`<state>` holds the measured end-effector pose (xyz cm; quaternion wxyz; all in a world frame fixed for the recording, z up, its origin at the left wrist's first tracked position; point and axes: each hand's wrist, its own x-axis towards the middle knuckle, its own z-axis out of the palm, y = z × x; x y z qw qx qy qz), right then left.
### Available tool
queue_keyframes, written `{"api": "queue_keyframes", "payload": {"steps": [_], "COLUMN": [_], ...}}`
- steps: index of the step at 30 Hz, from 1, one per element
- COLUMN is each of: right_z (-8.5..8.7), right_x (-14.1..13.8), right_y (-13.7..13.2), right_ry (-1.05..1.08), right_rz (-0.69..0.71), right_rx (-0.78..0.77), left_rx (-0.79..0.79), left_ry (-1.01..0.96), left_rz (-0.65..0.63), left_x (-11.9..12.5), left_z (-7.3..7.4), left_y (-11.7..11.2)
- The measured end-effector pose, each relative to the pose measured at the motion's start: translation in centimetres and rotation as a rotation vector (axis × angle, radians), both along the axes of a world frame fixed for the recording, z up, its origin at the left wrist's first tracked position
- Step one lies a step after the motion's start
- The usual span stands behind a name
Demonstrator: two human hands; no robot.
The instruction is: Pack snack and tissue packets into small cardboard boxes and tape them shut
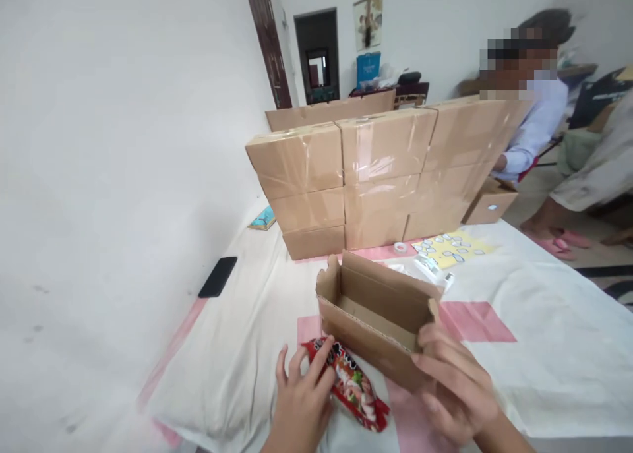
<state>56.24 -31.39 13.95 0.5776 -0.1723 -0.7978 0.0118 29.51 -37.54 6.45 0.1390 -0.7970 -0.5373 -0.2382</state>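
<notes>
A red printed food packet [353, 384] lies aslant against the near side of an open cardboard box [370, 337]. My left hand [304, 390] is on the packet's left end, its fingers curled over the upper edge and partly spread; the thumb is hard to make out. My right hand [457, 384] grips the right end of the box, fingers at its rim and corner. The box stands upright with its top open, and its visible inside holds nothing. Its left end has a ragged, bent edge.
Behind stands a wall of taped cardboard boxes [380, 169]. Near it lie a tape roll [400, 248], a yellow sheet with white labels [452, 248] and a white object [428, 265]. A black phone [217, 277] lies left, beside the wall. A person [539, 110] sits back right.
</notes>
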Motion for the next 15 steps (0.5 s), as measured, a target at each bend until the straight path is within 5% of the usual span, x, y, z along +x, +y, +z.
{"api": "queue_keyframes", "payload": {"steps": [7,12,15], "right_z": [-2.5,-2.9,-2.7], "right_x": [-0.7,-0.8,-0.7], "right_y": [0.4,0.1,-0.1], "right_ry": [0.037,0.024,0.015], "right_rz": [-0.067,0.003,0.032], "right_rx": [0.000,-0.051,-0.058], "left_rx": [-0.095,-0.074,0.032], "left_ry": [0.022,0.025,-0.057], "left_rz": [0.081,-0.133,-0.119], "left_x": [-1.6,-4.9,-7.3], "left_z": [2.9,7.6,10.9], "left_y": [-2.8,-3.5,-3.0]}}
